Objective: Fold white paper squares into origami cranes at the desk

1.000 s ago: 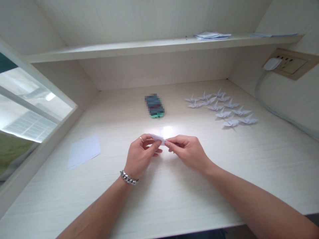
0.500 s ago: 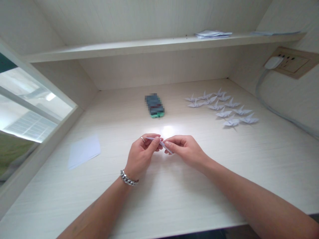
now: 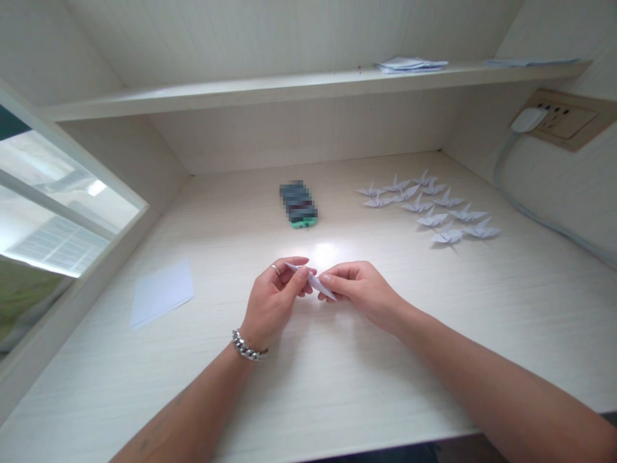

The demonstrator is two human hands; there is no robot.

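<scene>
A small folded white paper [image 3: 320, 286], narrow and pointed at its ends, is held between my two hands above the desk. My left hand [image 3: 278, 292], with a ring and a chain bracelet, pinches it between thumb and fingers. My right hand [image 3: 355, 286] grips its other side, thumb on top. The fingers cover part of the folds. Several finished white paper cranes [image 3: 432, 218] stand in a group at the back right. To the left lie flat white paper sheets [image 3: 162, 292].
A phone [image 3: 299, 203] with a green edge, its screen blurred out, lies behind my hands. Above runs a shelf [image 3: 241, 94] carrying a stack of papers [image 3: 411, 65]. A white plug [image 3: 529, 119] sits in the wall socket, its cable [image 3: 535, 215] trailing along the right side.
The folded paper has turned slightly in my fingers, so more of its lower right point's face shows. Both hands stay in nearly the same place.
</scene>
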